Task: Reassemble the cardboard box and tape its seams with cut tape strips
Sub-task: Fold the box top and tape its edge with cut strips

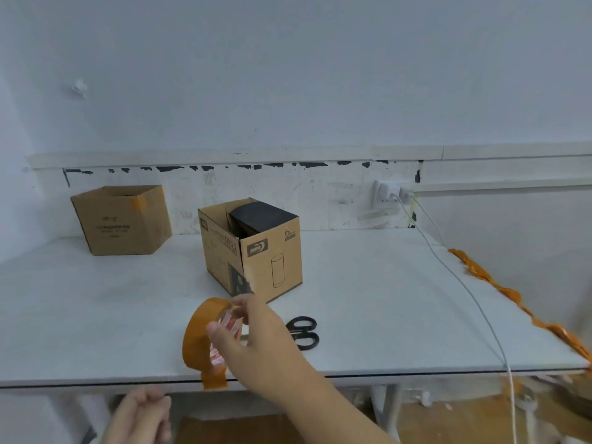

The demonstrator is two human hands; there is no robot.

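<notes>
Here the right hand (253, 341) grips the orange tape roll (200, 338) above the near edge of the white worktop (384, 299), thumb and fingers curled round its rim and core, a short free end hanging below the edge. The left hand (144, 415) sits lower, under the worktop edge; it is blurred, its fingers loosely curled and seemingly holding nothing. The open cardboard box (253, 251) stands behind the roll, mid-worktop. Black scissors (304, 333) lie just right of the hand. A second box (123, 219) sits back left.
</notes>
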